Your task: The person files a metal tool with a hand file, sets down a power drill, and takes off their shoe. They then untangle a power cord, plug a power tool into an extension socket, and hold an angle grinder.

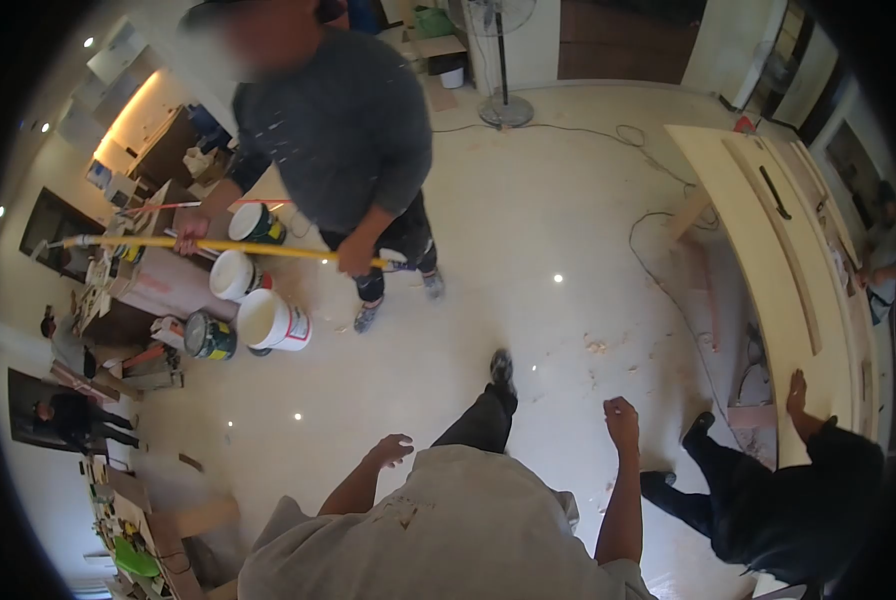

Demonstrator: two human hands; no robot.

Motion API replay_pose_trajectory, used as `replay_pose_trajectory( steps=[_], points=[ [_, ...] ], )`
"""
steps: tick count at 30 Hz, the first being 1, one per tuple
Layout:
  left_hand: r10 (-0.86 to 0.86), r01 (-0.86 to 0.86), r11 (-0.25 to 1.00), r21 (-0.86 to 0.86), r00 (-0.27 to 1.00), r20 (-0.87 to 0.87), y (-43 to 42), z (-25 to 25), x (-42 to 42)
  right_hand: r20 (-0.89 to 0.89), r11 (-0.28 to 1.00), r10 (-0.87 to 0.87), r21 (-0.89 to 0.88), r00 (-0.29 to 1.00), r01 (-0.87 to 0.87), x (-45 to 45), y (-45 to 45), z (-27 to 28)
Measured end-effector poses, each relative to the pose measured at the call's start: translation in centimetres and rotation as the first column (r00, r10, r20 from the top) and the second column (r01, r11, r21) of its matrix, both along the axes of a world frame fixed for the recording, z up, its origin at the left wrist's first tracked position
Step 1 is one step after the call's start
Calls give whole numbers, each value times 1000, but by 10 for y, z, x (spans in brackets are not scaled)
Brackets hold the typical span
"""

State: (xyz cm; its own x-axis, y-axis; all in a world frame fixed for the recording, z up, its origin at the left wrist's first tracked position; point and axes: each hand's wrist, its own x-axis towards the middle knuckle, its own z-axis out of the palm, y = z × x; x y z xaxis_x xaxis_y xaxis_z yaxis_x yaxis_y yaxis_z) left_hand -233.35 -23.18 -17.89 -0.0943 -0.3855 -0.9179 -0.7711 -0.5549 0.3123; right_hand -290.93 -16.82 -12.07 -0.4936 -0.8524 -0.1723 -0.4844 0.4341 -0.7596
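My left hand hangs over the floor beside my grey shirt, its fingers loosely bent and apart, holding nothing. On the other side, my right hand is raised in front of my body with its fingers curled in; nothing shows in it. Both hands are apart from any object. One of my feet, in a dark shoe, is forward on the pale floor.
A person in a dark shirt holds a long yellow pole near buckets. At right, a person in black touches a long wooden panel. Cables and shavings lie on the floor; a fan stands behind.
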Motion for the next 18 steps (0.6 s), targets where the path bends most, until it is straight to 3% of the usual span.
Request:
replay_pose_trajectory(
  steps=[1, 4, 6, 7, 8, 9, 11, 12, 13, 14, 18],
  points=[
    [18, -18, 999, -33, 1000, -5, -30, -13, -18, 46, 1000, -16, -1, 999, 16, -15, -30, 3],
    [217, -227, 971, -80, 970, -113, -122, -45, -70, -82, 991, 129, 54, 988, -125, -67, -96, -40],
    [299, -311, 949, -44, 938, -178, -183, -60, -111, 16, 952, 125, 281, 992, -124, -112, -118, -90],
    [323, -344, 938, -40, 911, -255, -208, -103, -114, 107, 918, 72, 382, 992, -108, -139, -110, -135],
    [259, -284, 954, -94, 941, -217, -239, -118, -133, 174, 878, 22, 467, 985, -102, -159, -104, -157],
    [185, -208, 966, -154, 971, -153, -271, -116, -155, 291, 805, -123, 589, 949, -76, -182, -96, -178],
    [65, -103, 940, -325, 990, -127, -328, -74, -196, 371, 696, -319, 716, 872, -50, -194, -96, -141],
    [83, -156, 900, -407, 978, -192, -370, -51, -214, 362, 664, -321, 745, 875, -65, -195, -122, -122],
    [127, -190, 935, -298, 967, -219, -414, -13, -234, 352, 641, -294, 762, 889, -90, -202, -146, -112],
    [149, -235, 919, -318, 951, -272, -442, 7, -248, 345, 626, -258, 772, 903, -116, -210, -173, -106],
    [264, -380, 841, -385, 909, -321, -542, 25, -271, 353, 600, -122, 771, 928, -215, -241, -301, -114]
  ],
)
